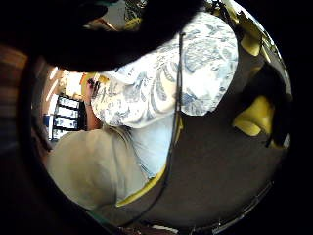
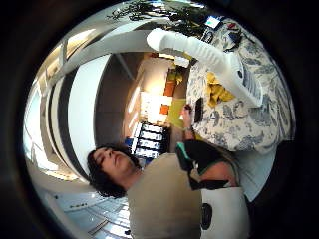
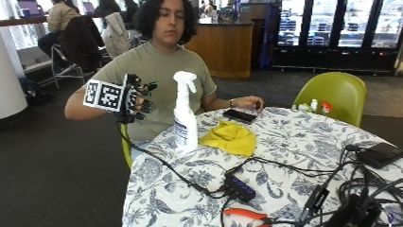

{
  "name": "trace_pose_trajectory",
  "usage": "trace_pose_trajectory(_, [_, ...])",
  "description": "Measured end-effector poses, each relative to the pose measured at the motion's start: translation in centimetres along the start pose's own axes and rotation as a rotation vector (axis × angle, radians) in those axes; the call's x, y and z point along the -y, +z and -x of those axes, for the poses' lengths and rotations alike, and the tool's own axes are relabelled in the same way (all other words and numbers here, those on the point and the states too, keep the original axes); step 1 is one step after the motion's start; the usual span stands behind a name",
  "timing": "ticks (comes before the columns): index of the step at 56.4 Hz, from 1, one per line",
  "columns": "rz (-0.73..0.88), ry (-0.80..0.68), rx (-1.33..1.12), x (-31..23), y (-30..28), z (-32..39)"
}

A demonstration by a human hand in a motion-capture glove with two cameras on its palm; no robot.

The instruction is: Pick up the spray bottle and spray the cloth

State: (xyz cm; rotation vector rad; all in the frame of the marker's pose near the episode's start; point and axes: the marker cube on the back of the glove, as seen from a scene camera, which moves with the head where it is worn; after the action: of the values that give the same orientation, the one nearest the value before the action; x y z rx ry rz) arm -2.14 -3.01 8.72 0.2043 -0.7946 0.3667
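Presently the hand (image 3: 135, 98) hovers released beside the upright spray bottle (image 3: 184, 113), near the yellow cloth (image 3: 230, 137).

The tall white plastic spray bottle (image 3: 184, 113) stands upright near the edge of the round table with the blue-and-white floral cloth cover (image 3: 302, 142), its trigger head at the top and a printed label low on its body. Just beside it lies the crumpled yellow cloth (image 3: 230, 137), bunched in a loose heap on the tabletop. In the thumb-side palm view the bottle (image 2: 209, 57) shows with the yellow cloth (image 2: 217, 92) next to it.
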Motion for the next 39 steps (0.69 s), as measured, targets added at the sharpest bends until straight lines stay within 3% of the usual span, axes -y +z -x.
trace_pose_trajectory(9, [-0.019,0.022,0.202,2.2,2.7,1.2])
trace_pose_trajectory(15, [-0.165,0.044,0.276,4.7,4.3,2.5])
trace_pose_trajectory(27, [-0.424,-0.042,0.178,10.4,6.7,3.1])
trace_pose_trajectory(36, [-0.519,0.009,0.181,14.6,7.5,1.6])
trace_pose_trajectory(39, [-0.479,0.017,0.148,15.0,7.6,1.0])
